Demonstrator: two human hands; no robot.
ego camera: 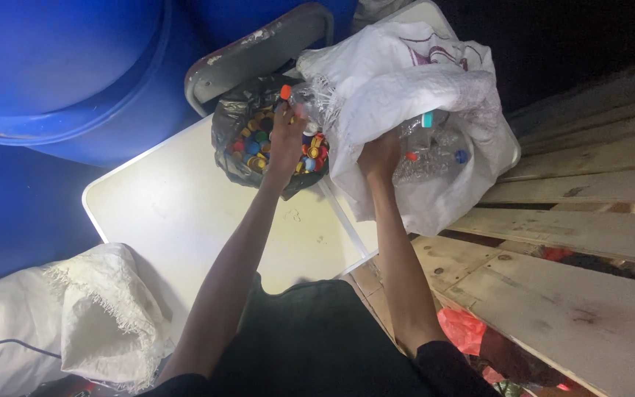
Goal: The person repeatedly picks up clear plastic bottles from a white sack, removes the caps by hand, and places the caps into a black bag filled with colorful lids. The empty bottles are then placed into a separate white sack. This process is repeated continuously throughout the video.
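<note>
Now the left hand (286, 140) pinches an orange cap on a clear plastic bottle (309, 99) above the black bag of coloured bottle caps (259, 143) at the white table's (178, 213) far edge; the right hand (380, 158) grips the white woven sack of bottles (406, 88), fingers closed.

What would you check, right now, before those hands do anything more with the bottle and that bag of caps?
1. Left hand has hold of the clear bottle near its orange cap: ok.
2. Bottle neck is over the black bag of caps: ok.
3. Black bag is open, with coloured caps showing: ok.
4. Right hand holds the white sack at its edge: ok.
5. More bottles sit inside the white sack: ok.
6. Whether the orange cap is loose: cannot tell.
</note>
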